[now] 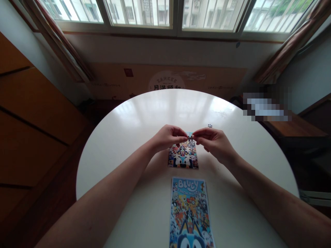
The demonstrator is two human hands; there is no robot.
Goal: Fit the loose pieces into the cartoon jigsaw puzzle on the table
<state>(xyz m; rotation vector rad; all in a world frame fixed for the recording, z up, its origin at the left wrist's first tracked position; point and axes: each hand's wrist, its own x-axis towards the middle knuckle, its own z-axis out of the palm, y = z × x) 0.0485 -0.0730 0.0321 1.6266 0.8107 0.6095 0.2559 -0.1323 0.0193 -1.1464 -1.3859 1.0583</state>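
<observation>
A small jigsaw puzzle piece (190,137) is pinched between my two hands above the far end of a jigsaw puzzle (183,160). My left hand (169,138) reaches in from the left, thumb and fingertips closed at the piece's left side. From the other side, my right hand (213,142) pinches its right edge. The fingers partly cover the puzzle's upper rows, so its far end is hard to make out. Just beyond my right hand lies a little cluster of loose puzzle pieces (210,126). Nearer to me is a printed Bluey picture sheet (191,210).
Everything rests on a glossy white round table (116,144). Behind it stands an orange printed board (219,75) under the windows. To the right is a brown wooden surface (300,125) with a blurred-out patch; wooden cabinets (38,103) are on the left.
</observation>
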